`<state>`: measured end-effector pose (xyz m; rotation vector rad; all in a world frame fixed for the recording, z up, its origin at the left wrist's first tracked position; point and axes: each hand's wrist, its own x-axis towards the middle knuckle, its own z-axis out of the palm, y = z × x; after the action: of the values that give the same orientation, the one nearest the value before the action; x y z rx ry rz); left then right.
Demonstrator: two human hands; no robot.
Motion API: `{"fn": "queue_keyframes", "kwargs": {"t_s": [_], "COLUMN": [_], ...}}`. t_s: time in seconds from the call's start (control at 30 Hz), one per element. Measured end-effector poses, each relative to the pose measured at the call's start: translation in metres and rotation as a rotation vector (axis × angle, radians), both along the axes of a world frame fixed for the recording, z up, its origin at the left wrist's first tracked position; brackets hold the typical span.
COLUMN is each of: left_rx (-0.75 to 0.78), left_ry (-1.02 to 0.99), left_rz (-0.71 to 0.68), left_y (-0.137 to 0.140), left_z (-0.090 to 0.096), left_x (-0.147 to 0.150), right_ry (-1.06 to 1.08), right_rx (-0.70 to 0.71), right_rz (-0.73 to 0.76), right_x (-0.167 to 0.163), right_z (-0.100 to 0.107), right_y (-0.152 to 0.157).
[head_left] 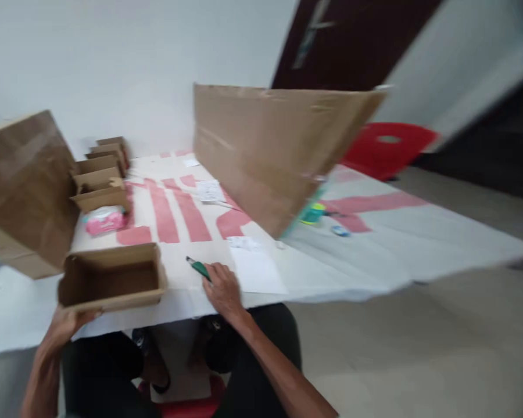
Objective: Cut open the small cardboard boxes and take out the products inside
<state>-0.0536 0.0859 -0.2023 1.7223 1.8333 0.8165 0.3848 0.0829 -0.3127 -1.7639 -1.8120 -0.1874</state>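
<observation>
An open-topped cardboard box [113, 303] stands at the table's front edge on the left. My left hand [67, 326] is closed on its near lower side, thumb along the front wall; the other fingers are partly hidden beneath. On the tabletop to the right, my right hand [222, 288] grips a green-handled tool [199, 269], probably a cutter knife, its dark tip pointing up and left. Motion blur hides the detail of that tip. Beside this hand lies a white sheet of paper [261, 270].
Large cardboard panels stand at left [26, 180] and right [265, 151]. Several small cardboard boxes [98, 177] line up behind a pink packet [105, 221]. A yellow-green item [312, 213] and a blue-white roundish item [340, 231] lie right. A red chair [387, 151] stands beyond the table.
</observation>
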Motion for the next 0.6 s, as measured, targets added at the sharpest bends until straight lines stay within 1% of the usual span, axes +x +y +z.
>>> {"fn": "queue_keyframes", "kwargs": {"t_s": [0.03,0.07,0.17,0.27,0.4,0.5,0.6], "left_rx": [0.014,0.017,0.105,0.151,0.162,0.158,0.164], "left_ry": [-0.021,-0.061,-0.359,-0.5,-0.569,-0.558,-0.512], "left_rz": [0.043,0.051,-0.04,-0.03,0.01,0.027,0.077], "left_y": [0.009,0.021,0.06,0.093,0.118,0.127,0.133], "left_z": [0.003,0.007,0.018,0.021,0.007,-0.006,-0.013], "left_x": [-0.002,-0.004,-0.012,-0.018,-0.023,-0.024,-0.024], "right_ry": [-0.007,-0.02,-0.058,-0.075,-0.075,-0.069,-0.082], "right_rx": [0.025,0.046,0.089,0.102,0.091,0.099,0.123], "right_rz": [0.006,0.009,0.035,0.047,0.037,0.043,0.052], "right_x": [0.001,0.002,0.005,0.005,0.005,0.004,0.005], "right_z": [-0.004,-0.008,-0.013,-0.013,-0.012,-0.012,-0.013], "right_y": [-0.001,-0.002,-0.004,-0.008,-0.01,-0.01,-0.01]}}
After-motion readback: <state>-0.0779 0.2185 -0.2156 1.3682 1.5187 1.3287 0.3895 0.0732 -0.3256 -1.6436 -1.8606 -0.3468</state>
